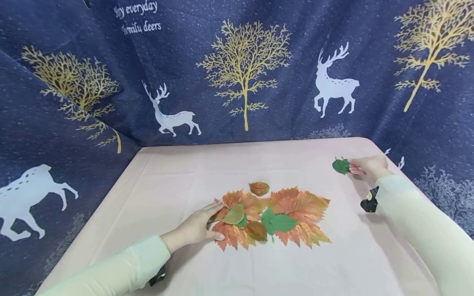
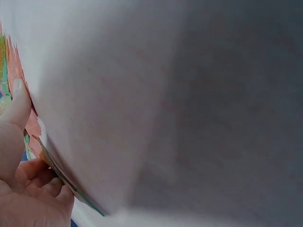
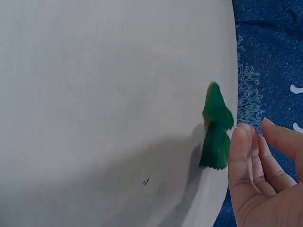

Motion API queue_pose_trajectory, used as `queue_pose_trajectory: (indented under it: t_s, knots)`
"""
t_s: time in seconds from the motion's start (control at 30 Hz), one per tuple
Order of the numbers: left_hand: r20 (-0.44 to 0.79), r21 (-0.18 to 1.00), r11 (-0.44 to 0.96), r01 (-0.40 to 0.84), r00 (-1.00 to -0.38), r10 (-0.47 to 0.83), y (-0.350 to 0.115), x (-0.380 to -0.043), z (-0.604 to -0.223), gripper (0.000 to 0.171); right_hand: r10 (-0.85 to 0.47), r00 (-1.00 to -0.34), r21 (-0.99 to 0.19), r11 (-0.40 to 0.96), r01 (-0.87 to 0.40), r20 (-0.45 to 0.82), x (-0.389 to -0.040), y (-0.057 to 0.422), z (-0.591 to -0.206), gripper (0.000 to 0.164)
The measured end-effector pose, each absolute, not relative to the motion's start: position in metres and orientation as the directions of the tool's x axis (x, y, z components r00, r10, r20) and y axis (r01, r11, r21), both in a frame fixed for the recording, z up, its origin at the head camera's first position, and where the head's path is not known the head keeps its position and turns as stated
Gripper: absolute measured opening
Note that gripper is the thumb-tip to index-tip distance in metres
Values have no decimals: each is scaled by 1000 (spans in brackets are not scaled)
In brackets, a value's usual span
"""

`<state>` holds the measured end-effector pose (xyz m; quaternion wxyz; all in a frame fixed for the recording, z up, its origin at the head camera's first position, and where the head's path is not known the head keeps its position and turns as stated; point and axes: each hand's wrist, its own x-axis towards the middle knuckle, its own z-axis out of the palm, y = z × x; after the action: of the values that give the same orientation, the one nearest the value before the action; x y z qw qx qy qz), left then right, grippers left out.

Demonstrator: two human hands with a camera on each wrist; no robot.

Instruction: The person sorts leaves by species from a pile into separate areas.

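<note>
I judge the step in hand to be the handling of a single serrated green leaf (image 1: 340, 166), out near the far right corner of the table (image 1: 177, 176), while the main cluster lies between the left and right edges. As I see it, the next move calls for a light, sure touch on that leaf's rim, since something so thin would likely bend or slip, and for the cluster to stay undisturbed.

My right hand (image 1: 370, 166) reaches toward that far corner at the end of a long arm, fingertips gathered at the leaf's right side. From the wrist, the leaf stands on end just beside them; I cannot fairly tell whether any of them pinches it.

My left hand (image 1: 198, 226) comes in low from the table's left side, fingers and thumb spread apart, touching the left margin of the orange maple leaf (image 1: 224, 236). A yellowish-green leaf (image 1: 234, 214) lies on it, to the right of my fingers. Further right is another orange maple leaf (image 1: 300, 205), overlapped by a smooth green leaf (image 1: 283, 223). A small reddish-brown leaf (image 1: 259, 188) sits apart, just beyond them toward the table's far edge.
</note>
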<state>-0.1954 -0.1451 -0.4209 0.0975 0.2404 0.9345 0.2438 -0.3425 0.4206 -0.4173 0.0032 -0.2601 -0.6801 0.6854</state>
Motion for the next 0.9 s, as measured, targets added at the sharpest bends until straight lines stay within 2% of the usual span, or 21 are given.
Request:
queue_pose_trajectory:
  t_s: [0.13, 0.3, 0.4, 0.7, 0.9]
  knots:
    - [-53, 510, 753, 415, -859, 509, -146, -196, -419, 92, 232, -901, -925, -191, 328, -367, -341, 417, -415, 19]
    - [-49, 525, 740, 420, -853, 520, -147, -196, -420, 93, 2, -941, -928, -165, 334, -339, -310, 382, -380, 34]
    - [-50, 531, 739, 416, -854, 517, -148, -196, -421, 94, -89, -944, -930, -163, 329, -318, -299, 364, -368, 39]
    - [-47, 523, 741, 421, -854, 518, -150, -196, -426, 94, -168, -931, -933, -109, 344, -324, -283, 329, -367, 25]
    - [-36, 531, 733, 425, -853, 521, -148, -197, -424, 93, -126, -936, -937, -81, 340, -329, -283, 305, -360, 12]
